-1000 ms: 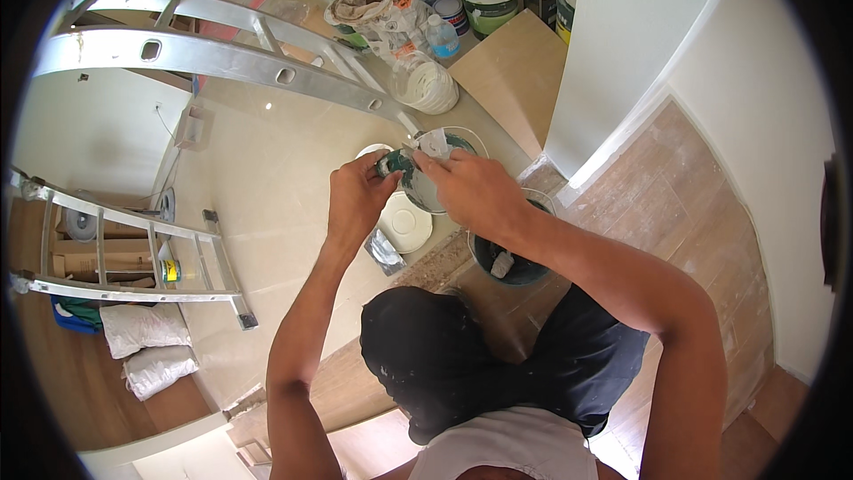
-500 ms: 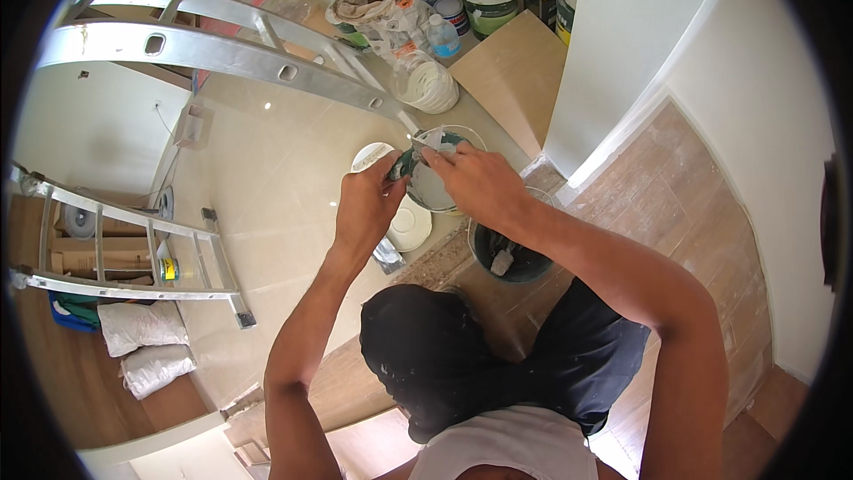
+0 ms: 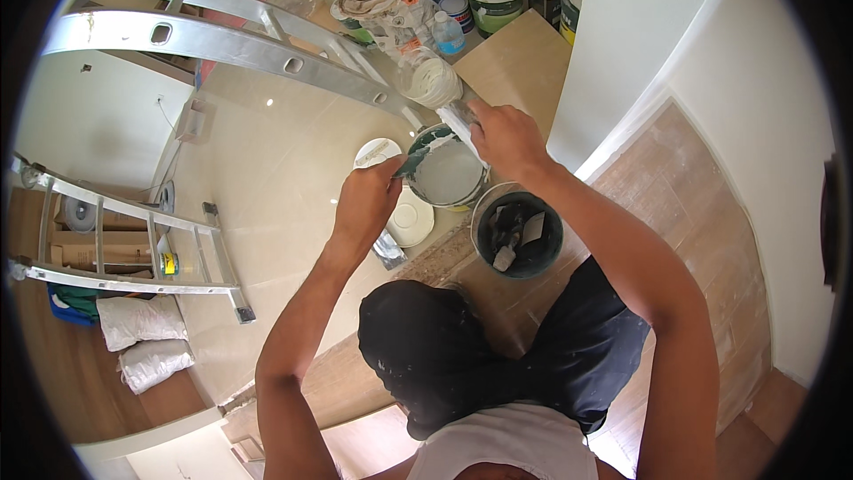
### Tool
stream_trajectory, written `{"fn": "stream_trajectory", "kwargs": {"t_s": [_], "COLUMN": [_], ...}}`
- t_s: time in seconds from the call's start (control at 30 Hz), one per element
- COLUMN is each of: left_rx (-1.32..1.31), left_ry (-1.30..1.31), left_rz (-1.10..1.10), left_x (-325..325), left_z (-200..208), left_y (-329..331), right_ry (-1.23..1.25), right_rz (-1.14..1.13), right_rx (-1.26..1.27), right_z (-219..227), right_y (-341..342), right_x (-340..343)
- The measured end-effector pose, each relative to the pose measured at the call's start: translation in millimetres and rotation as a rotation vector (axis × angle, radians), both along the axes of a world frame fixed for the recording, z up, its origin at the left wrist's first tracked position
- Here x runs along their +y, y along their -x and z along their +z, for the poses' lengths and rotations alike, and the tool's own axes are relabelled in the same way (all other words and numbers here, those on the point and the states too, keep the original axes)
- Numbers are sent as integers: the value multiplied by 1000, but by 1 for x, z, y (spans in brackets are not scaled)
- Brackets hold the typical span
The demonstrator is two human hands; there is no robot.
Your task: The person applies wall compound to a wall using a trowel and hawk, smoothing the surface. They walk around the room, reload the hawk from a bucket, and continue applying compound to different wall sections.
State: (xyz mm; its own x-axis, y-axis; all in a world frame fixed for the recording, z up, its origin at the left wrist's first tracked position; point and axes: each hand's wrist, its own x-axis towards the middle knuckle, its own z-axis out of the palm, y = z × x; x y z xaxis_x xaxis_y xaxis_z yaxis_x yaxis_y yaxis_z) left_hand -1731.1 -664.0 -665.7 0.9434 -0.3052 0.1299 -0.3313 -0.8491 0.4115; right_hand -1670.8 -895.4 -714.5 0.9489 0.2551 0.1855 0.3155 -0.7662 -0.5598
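Right hand swung away, and the paste came into plain view

Half a second earlier I had both hands together over the left side of the round, dark green plastic pail [image 3: 435,137]. Now I had the right hand [image 3: 514,144] at the pail's far right side, its fingers clenched around a flat, whitish-grey scraper [image 3: 458,120]. The scraper slanted over the pail's rim; I could not tell whether they touched.

The left hand [image 3: 366,203] had barely shifted. Its fingers were pinched on a narrow, dark green piece [image 3: 405,166] at the pail's left rim, and I could not tell whether that was a small tool or the rim itself.

The swing uncovered most of the grey-white paste [image 3: 447,173] inside the pail. I judged that the close work between the two hands had paused, leaving the scraper free of the left fingers.

The round, blackish bucket [image 3: 546,256], just to the near right of the pail, had also come out from under the right forearm, showing loose tools [image 3: 504,258] inside. A cream-white, round lid [image 3: 410,219] lay to the pail's near left, unmoved.
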Motion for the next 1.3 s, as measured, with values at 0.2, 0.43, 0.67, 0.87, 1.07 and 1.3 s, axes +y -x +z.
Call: {"fn": "stream_trajectory", "kwargs": {"t_s": [0.2,0.43,0.67,0.87,1.07,1.3], "left_rx": [18,159,247,281,410,478], "left_ry": [163,352,560,627,905,999], "left_rz": [76,283,323,388,458,448], "left_x": [6,14,24,45,35,22], "left_z": [-6,0,-8,-19,-20,-22], "left_y": [1,6,4,1,-3,-3], "right_ry": [-613,-984,-990,-362,-415,-555], "right_rz": [-155,-138,-89,93,173,89], "right_rx": [456,1018,1194,630,412,373], "right_z": [-36,-61,-71,-26,-23,-31], "right_y": [-15,-15,-11,4,7,6], "right_x": [-16,-22,-9,-12,4,17]}}
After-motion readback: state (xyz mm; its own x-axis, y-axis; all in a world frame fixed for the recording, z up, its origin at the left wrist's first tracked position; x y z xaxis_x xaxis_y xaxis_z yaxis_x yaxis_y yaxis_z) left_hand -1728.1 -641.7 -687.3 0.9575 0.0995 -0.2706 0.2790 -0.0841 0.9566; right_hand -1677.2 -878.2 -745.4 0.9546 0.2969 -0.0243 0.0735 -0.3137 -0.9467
